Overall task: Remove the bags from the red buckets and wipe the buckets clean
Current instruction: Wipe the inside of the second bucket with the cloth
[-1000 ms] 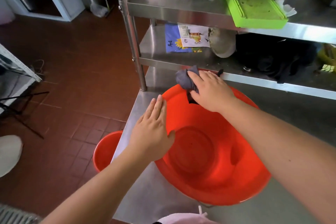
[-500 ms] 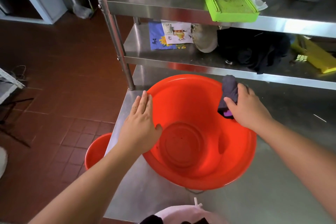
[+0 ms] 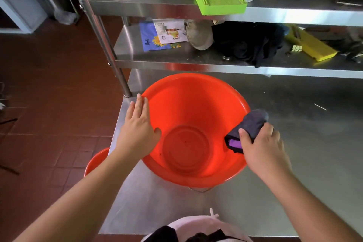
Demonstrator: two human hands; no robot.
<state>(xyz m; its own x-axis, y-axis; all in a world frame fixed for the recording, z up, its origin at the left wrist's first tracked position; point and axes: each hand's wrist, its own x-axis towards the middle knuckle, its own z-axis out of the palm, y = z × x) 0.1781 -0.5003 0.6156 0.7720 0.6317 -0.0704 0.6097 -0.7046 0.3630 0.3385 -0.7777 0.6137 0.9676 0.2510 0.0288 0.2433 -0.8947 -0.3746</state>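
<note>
A red-brown tiled floor (image 3: 45,88) is seen to the left of the stainless steel table (image 3: 294,163), on which a large round red plastic bucket (image 3: 194,104) is stood upright, its mouth open toward the camera; being round, it shows no long axis. Left of that bucket and below the table edge, part of a second red bucket (image 3: 96,161) is visible on the floor. No bag is seen in the bucket on the table, so the wiping step is judged to be in hand.

The bucket's left rim is steadied by the left hand (image 3: 137,129), laid flat with fingers straight and together on the outside and the thumb hooked inside the wall. On the bucket's right rim, a folded dark grey cloth with a purple inner face (image 3: 249,127) is gripped by the right hand (image 3: 263,147), fingers curled round it, and pressed against the inner wall.

Next, the cloth would probably have to be carried along the near rim and down to the specked base, while the bucket is held firm.
</note>
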